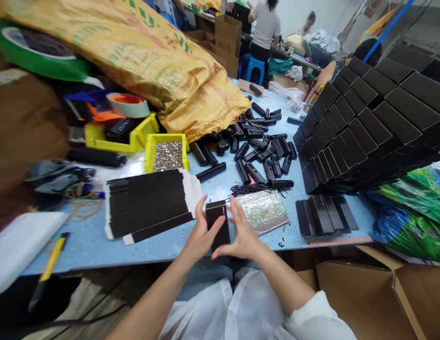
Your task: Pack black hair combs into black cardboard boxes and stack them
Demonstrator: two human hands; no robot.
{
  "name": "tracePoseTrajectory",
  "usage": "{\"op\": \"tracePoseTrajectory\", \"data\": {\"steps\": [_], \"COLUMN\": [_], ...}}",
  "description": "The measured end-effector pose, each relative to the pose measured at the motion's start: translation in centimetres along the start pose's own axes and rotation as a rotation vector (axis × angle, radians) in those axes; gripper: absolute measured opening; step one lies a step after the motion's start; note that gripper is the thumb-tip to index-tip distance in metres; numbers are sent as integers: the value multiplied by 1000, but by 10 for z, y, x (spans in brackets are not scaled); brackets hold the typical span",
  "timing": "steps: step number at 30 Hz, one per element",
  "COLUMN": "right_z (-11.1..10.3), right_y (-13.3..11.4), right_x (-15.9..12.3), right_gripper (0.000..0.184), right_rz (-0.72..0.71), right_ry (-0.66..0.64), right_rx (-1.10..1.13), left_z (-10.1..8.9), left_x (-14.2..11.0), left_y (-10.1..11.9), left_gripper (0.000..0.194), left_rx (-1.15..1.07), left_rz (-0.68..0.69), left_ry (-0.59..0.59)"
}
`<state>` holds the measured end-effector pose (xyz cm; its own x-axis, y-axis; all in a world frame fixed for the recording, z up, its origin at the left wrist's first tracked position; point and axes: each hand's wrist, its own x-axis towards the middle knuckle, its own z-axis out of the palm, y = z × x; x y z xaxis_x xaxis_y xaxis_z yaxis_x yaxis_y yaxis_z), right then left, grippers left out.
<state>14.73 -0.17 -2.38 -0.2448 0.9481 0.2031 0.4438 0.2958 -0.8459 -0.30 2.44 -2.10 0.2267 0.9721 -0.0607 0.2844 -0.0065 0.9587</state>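
Observation:
Both my hands hold a small black box (pixel 217 225) upright over the front edge of the blue table (pixel 99 248). My left hand (pixel 200 236) grips its left side, thumb across the front. My right hand (pixel 243 233) presses its right side with fingers stretched up. A fanned stack of flat black box blanks (pixel 147 203) lies just left of my hands. A shiny plastic bag (pixel 264 211) and a bundle of black twist ties (pixel 250 189) lie to the right. Several black cylindrical devices (pixel 262 153) are scattered further back.
A tall stack of finished black boxes (pixel 365 127) fills the right side, with a few folded ones (pixel 324 215) before it. A yellow bin of small metal parts (pixel 168 155), tape rolls (pixel 127 104) and a big yellow sack (pixel 152 56) stand at left. Open cardboard cartons (pixel 375 293) lie lower right. People work at the back.

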Motion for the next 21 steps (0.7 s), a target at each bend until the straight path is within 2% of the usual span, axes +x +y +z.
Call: {"op": "tracePoseTrajectory", "data": {"steps": [1,3,4,6,8,9,11,13,15,18,21], "right_z": [-6,-33,-54,-104,-150,-166,-182,-181,-173,-166,-165], "right_y": [-1,0,4,15,30,37,49,55,61,74,87], "right_x": [-12,-39,-54,-85,-112,-123,-131,-118,-83,-13,35], "right_gripper": [112,101,92,80,74,73,71,68,62,56,43], "right_rz": [41,116,168,320,471,529,593,552,449,408,463], "right_ry": [12,101,179,343,406,421,466,511,471,341,329], "right_rx": [-33,-164,-262,-507,-753,-846,-974,-1014,-962,-763,-591], "left_z": [-1,-13,-25,-56,-89,-103,-120,-125,-124,-127,-141], "left_x": [-3,-3,-1,9,17,18,20,24,39,88,148], "left_y": [2,-1,-6,-23,-41,-48,-55,-50,-34,-7,8], "left_gripper": [75,72,72,63,49,45,39,35,34,36,35], "left_rx": [-9,72,174,457,715,808,904,920,892,826,785], "left_rz": [18,97,143,212,210,196,186,216,251,196,103], "left_ry": [-40,-81,-43,111,209,232,263,299,361,424,333]}}
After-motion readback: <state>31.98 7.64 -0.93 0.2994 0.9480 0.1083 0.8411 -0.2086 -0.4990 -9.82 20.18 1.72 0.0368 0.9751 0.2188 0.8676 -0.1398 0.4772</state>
